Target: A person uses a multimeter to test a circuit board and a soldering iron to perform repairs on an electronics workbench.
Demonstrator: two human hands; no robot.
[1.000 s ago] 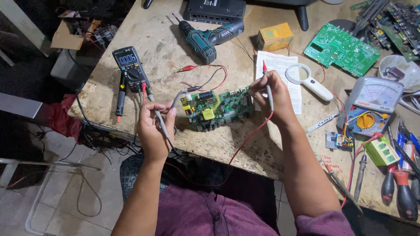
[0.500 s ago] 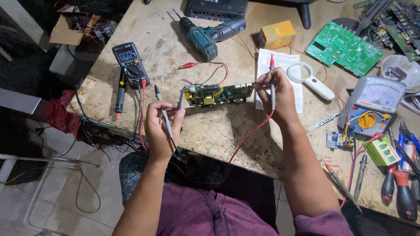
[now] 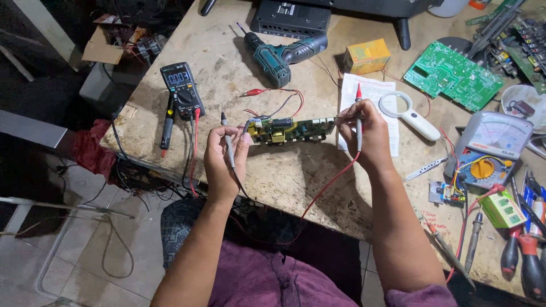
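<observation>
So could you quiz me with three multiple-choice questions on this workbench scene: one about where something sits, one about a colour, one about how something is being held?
1. Where does the cordless drill lie?
A. beyond the held circuit board
B. on the floor
C. in the person's lap

2. What colour is the probe in the right hand?
A. blue
B. red
C. yellow

3. How is the narrow circuit board being kept?
A. flat and untouched on the table
B. held up on edge between both hands
C. hanging from a wire

Answers:
1 A, the drill lies on the table farther from the person than the board.
2 B, the probe's tip end and lead are red.
3 B, the left hand and the right hand grip its two ends.
</observation>
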